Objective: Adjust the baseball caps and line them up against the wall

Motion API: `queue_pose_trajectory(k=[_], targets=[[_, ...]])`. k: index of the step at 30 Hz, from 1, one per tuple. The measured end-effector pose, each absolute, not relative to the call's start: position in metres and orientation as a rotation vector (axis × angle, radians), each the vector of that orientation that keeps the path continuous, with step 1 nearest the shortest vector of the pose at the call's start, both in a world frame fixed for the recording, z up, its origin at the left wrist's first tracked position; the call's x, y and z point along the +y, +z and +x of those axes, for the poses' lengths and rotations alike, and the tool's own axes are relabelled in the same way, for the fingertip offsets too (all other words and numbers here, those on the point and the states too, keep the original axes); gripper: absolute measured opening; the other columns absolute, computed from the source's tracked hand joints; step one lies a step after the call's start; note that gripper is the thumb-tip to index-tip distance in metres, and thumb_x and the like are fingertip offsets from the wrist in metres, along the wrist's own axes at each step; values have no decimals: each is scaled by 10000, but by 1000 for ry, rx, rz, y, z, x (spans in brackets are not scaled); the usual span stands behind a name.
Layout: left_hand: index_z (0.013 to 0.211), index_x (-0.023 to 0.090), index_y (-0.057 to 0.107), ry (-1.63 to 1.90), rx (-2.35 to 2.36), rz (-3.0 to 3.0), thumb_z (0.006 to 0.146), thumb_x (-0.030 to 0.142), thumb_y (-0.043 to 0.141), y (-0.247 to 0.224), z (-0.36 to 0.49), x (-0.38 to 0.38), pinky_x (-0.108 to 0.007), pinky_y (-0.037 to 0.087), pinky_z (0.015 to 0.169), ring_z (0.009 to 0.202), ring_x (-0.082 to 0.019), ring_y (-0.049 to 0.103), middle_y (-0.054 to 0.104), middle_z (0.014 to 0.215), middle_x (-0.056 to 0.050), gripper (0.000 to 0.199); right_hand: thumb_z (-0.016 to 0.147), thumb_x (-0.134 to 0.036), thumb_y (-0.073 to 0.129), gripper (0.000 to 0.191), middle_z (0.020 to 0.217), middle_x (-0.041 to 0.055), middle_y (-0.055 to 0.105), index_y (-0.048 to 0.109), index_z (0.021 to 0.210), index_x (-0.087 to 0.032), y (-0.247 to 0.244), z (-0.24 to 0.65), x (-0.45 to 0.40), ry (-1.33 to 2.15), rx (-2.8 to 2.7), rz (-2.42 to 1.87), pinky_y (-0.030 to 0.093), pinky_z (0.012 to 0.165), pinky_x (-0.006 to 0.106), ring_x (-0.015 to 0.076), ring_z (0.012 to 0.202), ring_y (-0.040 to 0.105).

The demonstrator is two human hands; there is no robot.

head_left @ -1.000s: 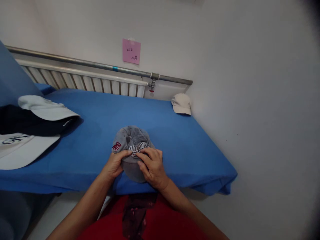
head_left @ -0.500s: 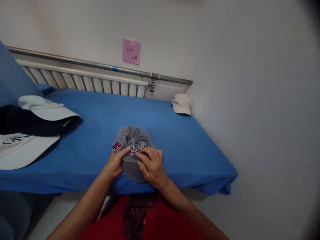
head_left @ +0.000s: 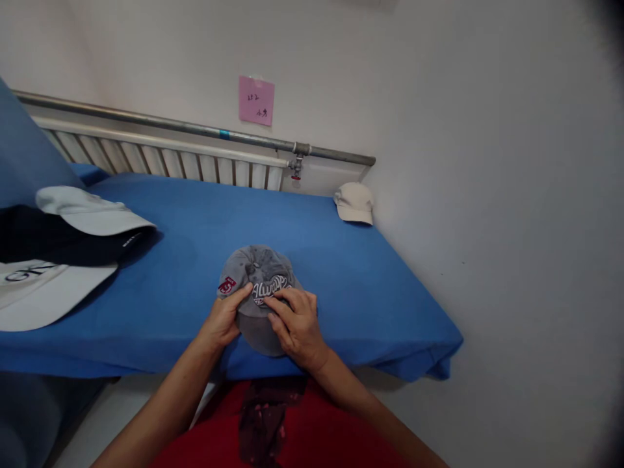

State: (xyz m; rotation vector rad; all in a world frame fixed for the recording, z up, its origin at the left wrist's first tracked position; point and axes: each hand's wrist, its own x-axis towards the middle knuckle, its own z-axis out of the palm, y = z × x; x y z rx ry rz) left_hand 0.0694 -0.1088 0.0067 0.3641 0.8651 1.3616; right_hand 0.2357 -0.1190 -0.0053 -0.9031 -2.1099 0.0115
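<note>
A grey baseball cap (head_left: 260,260) with white "Always" lettering and a red side patch rests near the front edge of the blue-covered table (head_left: 214,214), its brim toward me. My left hand (head_left: 224,322) grips the cap's left side, thumb on the front panel beside the lettering and the other fingers hidden beneath. On the right, my right hand (head_left: 299,328) is on the cap, with bent fingers over the lettering and the thumb near the seam of the brim.
At the left lie a pale cap (head_left: 92,211), a dark navy cap (head_left: 63,240) and a white cap (head_left: 63,296), overlapping. A beige cap (head_left: 355,201) sits at the far right corner by the wall. Behind the table run a radiator (head_left: 195,166) and a metal pipe (head_left: 170,125).
My left thumb has shifted slightly left, uncovering more of the lettering's first letter. The cap and my right hand stay almost where they were.
</note>
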Motion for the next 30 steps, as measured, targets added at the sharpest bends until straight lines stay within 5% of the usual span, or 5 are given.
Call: queue_pose_trajectory(k=[9,30], targets=[[852,107,732,1376,832,417,569,95,832,6,69,-111,-244,582,598,616,-177,708,774,764,-58,300,961,-309,453,297,1142,61,633,640,1183,-245,-4,236,-120,34,-2110,-910,327,978,401,208,1111,535],[893,114,715,1386,867,407,660,80,756,6,70,-110,-277,593,624,655,-208,726,776,781,-64,238,954,-288,471,281,1135,64,633,645,1168,-235,-5,236,-120,30,-2109,-904,325,984,405,209,1111,534]])
